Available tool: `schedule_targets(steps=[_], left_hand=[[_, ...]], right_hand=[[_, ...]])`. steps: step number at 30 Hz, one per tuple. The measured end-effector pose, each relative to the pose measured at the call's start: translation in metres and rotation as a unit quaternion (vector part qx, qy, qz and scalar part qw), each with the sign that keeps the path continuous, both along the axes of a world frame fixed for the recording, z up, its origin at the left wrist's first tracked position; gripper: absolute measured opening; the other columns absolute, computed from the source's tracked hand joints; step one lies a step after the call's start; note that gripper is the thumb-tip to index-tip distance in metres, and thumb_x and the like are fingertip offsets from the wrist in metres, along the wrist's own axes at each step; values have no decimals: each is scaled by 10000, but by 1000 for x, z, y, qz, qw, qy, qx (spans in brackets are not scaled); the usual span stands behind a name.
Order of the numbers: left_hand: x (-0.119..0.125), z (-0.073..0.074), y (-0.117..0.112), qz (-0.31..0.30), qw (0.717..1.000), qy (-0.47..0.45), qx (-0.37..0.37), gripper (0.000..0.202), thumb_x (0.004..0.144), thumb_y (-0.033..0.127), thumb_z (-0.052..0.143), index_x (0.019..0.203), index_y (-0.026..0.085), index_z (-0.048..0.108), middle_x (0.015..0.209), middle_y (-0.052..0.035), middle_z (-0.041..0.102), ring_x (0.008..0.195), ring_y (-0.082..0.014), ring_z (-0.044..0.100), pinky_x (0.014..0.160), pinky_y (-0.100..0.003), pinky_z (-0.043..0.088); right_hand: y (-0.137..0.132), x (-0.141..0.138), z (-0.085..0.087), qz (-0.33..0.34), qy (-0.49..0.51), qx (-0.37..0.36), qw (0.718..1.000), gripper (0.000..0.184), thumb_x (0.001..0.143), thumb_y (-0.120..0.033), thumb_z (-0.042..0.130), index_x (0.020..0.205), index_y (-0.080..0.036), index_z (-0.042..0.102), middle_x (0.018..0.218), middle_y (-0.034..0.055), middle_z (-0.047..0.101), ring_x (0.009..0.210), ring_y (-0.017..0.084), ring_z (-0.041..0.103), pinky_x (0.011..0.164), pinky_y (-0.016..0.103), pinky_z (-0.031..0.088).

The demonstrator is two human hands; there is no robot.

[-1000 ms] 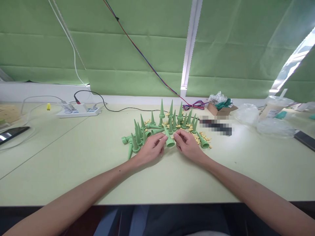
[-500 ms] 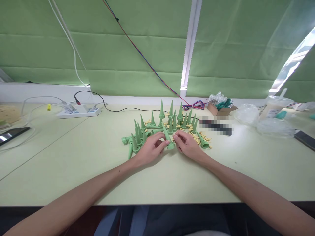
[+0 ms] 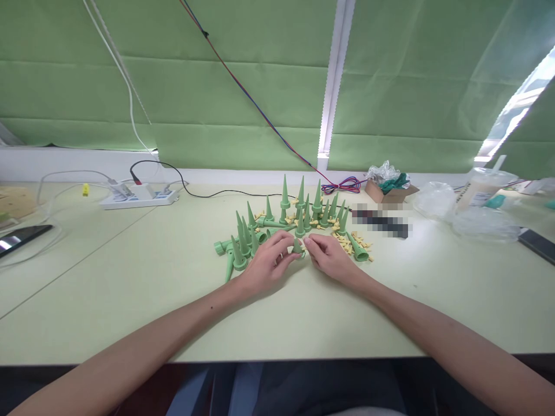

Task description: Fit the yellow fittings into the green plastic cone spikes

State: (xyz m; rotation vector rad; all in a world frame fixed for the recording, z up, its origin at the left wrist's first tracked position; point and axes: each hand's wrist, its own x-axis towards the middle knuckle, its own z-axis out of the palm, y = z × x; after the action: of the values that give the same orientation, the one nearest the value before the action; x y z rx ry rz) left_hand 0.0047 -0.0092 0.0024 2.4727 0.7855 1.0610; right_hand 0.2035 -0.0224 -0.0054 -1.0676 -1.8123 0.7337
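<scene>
My left hand [image 3: 275,254] pinches a green plastic cone spike [image 3: 297,247] between thumb and fingers, its tip foreshortened toward the far side. Close beside the cone, my right hand [image 3: 329,254] has thumb and forefinger pressed together. A tiny yellowish piece [image 3: 304,248] shows between the right fingertips and the cone, mostly hidden. Just beyond both hands stand several green cone spikes [image 3: 285,193], points up. Other green spikes lie on their sides, one [image 3: 358,248] right of my right hand. Small yellow plastic pieces [image 3: 347,244] are scattered among them.
A white power strip [image 3: 141,199] with plugs and cables sits at the left rear. Coiled red-blue wire [image 3: 347,185] and a cardboard box [image 3: 388,193] are behind. On the right stand a drink cup [image 3: 479,188] and a phone [image 3: 537,245]; another phone [image 3: 21,240] lies left.
The green cone in my left hand has turned, so its long side now looks much shorter. My right fingertips have moved slightly left toward it.
</scene>
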Motion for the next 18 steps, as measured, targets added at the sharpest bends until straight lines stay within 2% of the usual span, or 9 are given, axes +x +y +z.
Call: schedule_targets(steps=[5, 12, 14, 18], left_hand=[[0, -2, 2, -6, 1000, -12, 21, 161, 977, 228, 507, 1100, 208, 609, 1083, -79, 570, 644, -88, 528, 555, -227, 467], [3, 4, 0, 62, 994, -51, -72, 118, 961, 297, 545, 1019, 197, 520, 1011, -43, 575, 673, -97, 558, 558, -215, 468], [4, 5, 0, 73, 991, -61, -89, 141, 967, 331, 535, 965, 191, 517, 951, -34, 585, 654, -101, 555, 543, -215, 447], [4, 6, 2, 65, 992, -52, -95, 285, 1001, 365, 458, 805, 176, 542, 673, 11, 541, 578, -112, 502, 538, -231, 394]], right_hand=[[1, -1, -4, 4, 30, -20, 999, 502, 990, -576, 409, 640, -221, 351, 552, -42, 343, 492, 119, 346, 488, 274, 300], [1, -5, -5, 11, 146, -51, 988, 476, 977, -607, 429, 695, -224, 394, 603, -52, 369, 451, 94, 364, 426, 251, 311], [2, -5, -4, 9, 168, -49, 985, 472, 970, -608, 444, 700, -228, 373, 628, -50, 391, 446, 87, 366, 416, 248, 316], [1, -3, -2, -2, 156, -30, 987, 458, 964, -605, 465, 718, -226, 388, 629, -50, 414, 453, 89, 389, 435, 253, 328]])
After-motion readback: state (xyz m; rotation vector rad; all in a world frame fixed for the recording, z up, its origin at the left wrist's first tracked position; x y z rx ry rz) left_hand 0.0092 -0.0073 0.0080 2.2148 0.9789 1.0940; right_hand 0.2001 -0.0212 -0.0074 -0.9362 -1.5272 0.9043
